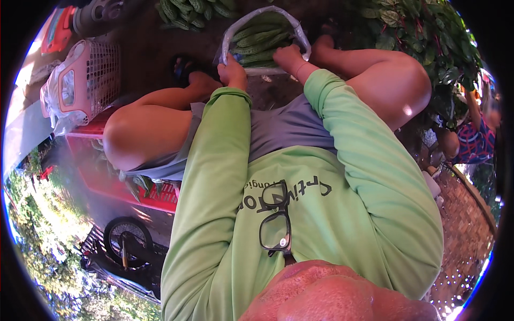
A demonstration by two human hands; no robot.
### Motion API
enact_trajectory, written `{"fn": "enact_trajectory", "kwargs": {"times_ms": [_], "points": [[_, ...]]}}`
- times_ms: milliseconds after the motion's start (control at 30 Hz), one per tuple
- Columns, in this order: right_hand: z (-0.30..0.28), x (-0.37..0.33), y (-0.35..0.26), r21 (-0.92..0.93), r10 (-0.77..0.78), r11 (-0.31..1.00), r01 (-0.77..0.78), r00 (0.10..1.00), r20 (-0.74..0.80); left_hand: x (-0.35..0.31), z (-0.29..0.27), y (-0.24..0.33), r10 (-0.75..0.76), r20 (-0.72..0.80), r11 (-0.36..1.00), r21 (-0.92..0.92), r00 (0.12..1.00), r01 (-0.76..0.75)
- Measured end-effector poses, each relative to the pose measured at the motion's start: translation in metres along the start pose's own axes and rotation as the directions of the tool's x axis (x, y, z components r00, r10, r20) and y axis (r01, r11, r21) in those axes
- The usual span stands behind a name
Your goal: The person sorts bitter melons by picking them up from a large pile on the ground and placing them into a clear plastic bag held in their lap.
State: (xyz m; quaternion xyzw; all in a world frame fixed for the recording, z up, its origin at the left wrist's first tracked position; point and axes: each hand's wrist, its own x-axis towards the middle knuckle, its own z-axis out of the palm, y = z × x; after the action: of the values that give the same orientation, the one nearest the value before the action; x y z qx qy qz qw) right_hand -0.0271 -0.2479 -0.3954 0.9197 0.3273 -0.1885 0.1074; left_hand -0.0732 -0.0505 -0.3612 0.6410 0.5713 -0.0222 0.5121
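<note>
A clear plastic bag [234,33] stands open on the ground between my feet, holding several long green bitter gourds [261,40] laid side by side. My left hand [232,72] is closed on the near left rim of the bag. At the bag's right side, my right hand [289,58] reaches over the rim, with its fingers curled against the end of a gourd. Part of those fingers is hidden among the gourds. Beyond the bag, farther off to the left, lies a pile of bitter gourds [194,9].
At the left stand a pink plastic basket [103,69] with plastic bags and a red crate [96,174] behind my knee. Leafy plants [423,48] crowd the right, where another person [474,136] sits. A motorcycle [128,243] is at lower left.
</note>
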Motion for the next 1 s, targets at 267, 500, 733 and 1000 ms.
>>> {"fn": "enact_trajectory", "kwargs": {"times_ms": [267, 500, 733, 1000], "points": [[-0.003, -0.007, 0.020, 0.192, 0.118, 0.970, -0.146, 0.982, 0.149, 0.008, 0.009, -0.003, 0.061, 0.015, 0.994, -0.095, 0.998, -0.059], [0.002, -0.001, 0.053, 0.359, 0.156, 0.888, -0.287, 0.923, 0.351, -0.012, 0.013, 0.013, 0.091, -0.044, 0.996, 0.019, 0.995, -0.090], [-0.049, 0.059, 0.059, 0.527, 0.005, 0.843, -0.104, 0.982, 0.186, 0.018, 0.016, 0.015, 0.215, -0.074, 0.964, 0.175, 0.974, -0.200], [-0.127, 0.197, 0.057, 0.921, 0.322, 0.389, -0.011, 0.938, -0.126, 0.021, 0.012, 0.035, 0.141, -0.025, 0.990, 0.030, 0.990, -0.141]]}}
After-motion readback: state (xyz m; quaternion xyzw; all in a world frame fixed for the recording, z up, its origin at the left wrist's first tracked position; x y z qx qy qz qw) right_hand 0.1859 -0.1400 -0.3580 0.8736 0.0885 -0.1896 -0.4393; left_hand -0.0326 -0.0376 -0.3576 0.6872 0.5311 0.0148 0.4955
